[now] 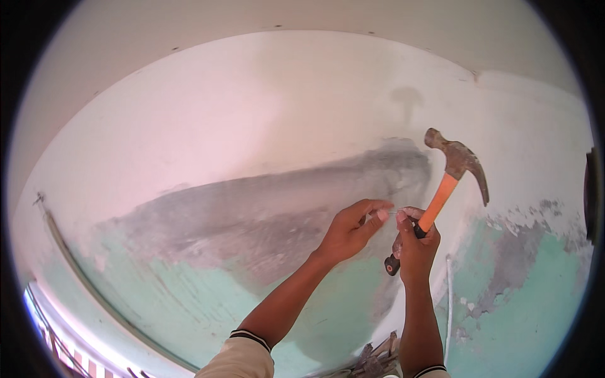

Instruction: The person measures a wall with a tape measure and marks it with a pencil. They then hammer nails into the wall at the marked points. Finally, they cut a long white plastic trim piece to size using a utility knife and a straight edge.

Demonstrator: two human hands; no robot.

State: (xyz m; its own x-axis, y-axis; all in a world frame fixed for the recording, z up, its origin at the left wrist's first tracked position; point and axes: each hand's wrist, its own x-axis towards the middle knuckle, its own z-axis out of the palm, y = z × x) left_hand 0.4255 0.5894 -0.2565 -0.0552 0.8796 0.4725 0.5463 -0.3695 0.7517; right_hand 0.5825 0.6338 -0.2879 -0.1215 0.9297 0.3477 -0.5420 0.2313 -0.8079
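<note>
A claw hammer [439,200] with a rusty head and an orange handle is gripped in my right hand [417,252]. Its head points up and its black butt sticks out below my fist. The thumb and forefinger of that same hand also pinch toward a thin, pale nail-like piece [392,212]. From the other side, my left hand [353,230] brings its thumb and fingertips together at this piece, though its exact shape is too small to make out. Both hands are raised in front of the wall [208,151].
Grey patching spans the wall between white paint above and worn green below. A pale conduit [75,264] runs down the left side; a thin white pipe [449,302] stands at right. Scrap pieces [372,362] lie at the bottom. A dark object [591,196] is at the right edge.
</note>
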